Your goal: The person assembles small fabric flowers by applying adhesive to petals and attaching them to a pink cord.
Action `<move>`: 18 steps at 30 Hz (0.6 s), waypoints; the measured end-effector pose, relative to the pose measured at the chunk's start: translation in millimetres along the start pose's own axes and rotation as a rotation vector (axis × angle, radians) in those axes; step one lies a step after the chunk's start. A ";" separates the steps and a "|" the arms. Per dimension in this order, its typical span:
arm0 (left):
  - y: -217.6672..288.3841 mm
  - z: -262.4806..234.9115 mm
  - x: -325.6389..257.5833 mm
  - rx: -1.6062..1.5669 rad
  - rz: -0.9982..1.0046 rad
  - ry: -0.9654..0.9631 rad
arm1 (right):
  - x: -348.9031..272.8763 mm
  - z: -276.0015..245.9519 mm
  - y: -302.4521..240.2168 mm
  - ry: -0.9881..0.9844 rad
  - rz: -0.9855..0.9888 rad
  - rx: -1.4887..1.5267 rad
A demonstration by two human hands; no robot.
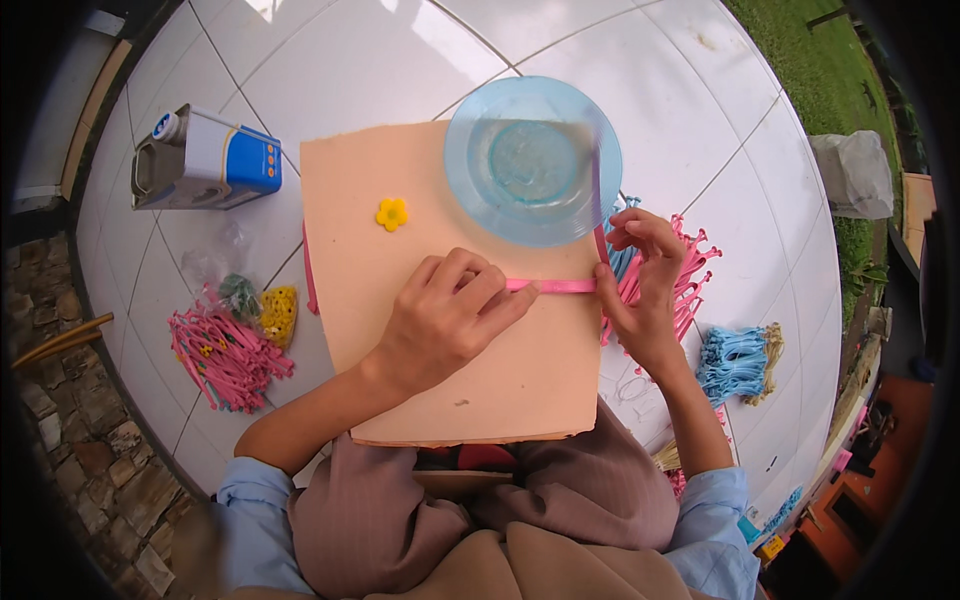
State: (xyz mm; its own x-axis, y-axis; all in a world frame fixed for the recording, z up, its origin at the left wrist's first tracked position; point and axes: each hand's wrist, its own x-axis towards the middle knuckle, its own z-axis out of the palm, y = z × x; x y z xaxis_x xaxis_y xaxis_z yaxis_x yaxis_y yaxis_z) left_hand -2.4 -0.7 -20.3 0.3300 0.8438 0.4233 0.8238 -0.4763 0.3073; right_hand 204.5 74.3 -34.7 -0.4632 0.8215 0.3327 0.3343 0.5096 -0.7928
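Observation:
A flat pink strip lies across the tan board on my lap. My left hand is closed with its fingertips on the strip's left end. At the other end, the thumb of my right hand touches the strip. Its other fingers are curved and raised apart from the thumb. Beyond my hands, a translucent blue plate rests on the board's far right part. A yellow flower-shaped piece lies to the left of the plate.
A metal can stands at far left. Below it lie a bundle of pink strips and a bag of yellow pieces. Pink strips and a blue bundle lie at right on the white tiles.

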 end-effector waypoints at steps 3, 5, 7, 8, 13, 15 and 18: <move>2.2 -5.0 -3.5 0.026 0.026 0.016 | -5.6 3.8 -9.1 0.047 0.251 0.320; 4.3 -6.6 -5.0 0.043 0.051 0.038 | -9.4 3.6 -21.2 0.116 0.425 0.517; 4.6 -5.2 -5.3 0.051 0.103 0.023 | -17.1 1.4 -21.1 0.135 0.490 0.579; 5.4 -0.4 -5.2 0.059 0.122 0.042 | -22.8 -0.5 -19.2 0.153 0.575 0.639; 23.4 -8.5 0.3 -0.145 0.181 0.108 | -51.4 -41.6 -41.7 0.099 0.426 0.718; 36.5 -34.4 7.4 -0.164 0.233 0.173 | -48.7 -75.5 -88.2 0.012 0.388 0.710; 44.8 -83.9 23.5 -0.183 0.312 0.375 | -31.1 -103.9 -158.7 -0.104 0.287 0.713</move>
State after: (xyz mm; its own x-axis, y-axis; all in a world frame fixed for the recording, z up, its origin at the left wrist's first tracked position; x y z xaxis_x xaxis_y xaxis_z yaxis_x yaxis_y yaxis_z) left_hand 3.6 -23.0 74.9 0.3320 0.5242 0.7842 0.6077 -0.7547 0.2472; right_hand 251.1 -5.5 133.8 -0.5251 0.8499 0.0430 -0.1397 -0.0363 -0.9895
